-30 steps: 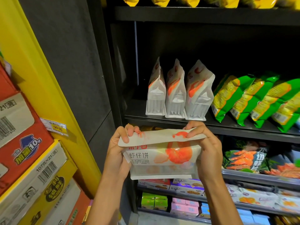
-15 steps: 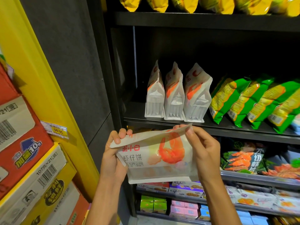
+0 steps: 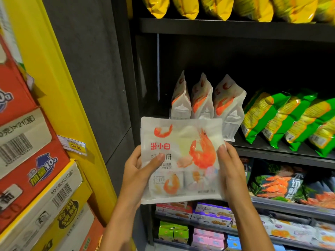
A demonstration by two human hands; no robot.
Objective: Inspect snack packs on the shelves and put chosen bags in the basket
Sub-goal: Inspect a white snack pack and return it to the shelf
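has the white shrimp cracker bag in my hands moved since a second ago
Yes. The white shrimp bag was folded over below the shelf edge; now it is flat and upright, its top overlapping the three matching bags on the shelf.

White shrimp pack (image 3: 181, 158) shows orange prawns and red lettering; green-yellow bags (image 3: 282, 118) beside it, plain yellow bags (image 3: 217, 6) above.

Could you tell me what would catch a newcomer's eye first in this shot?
First, the white shrimp-snack bag held front-on in mid-frame, the left hand gripping its left edge and the right hand its right. Behind it, three matching white bags stand upright on the dark shelf, with green bags leaning to their right. Bright yellow bags line the shelf above.
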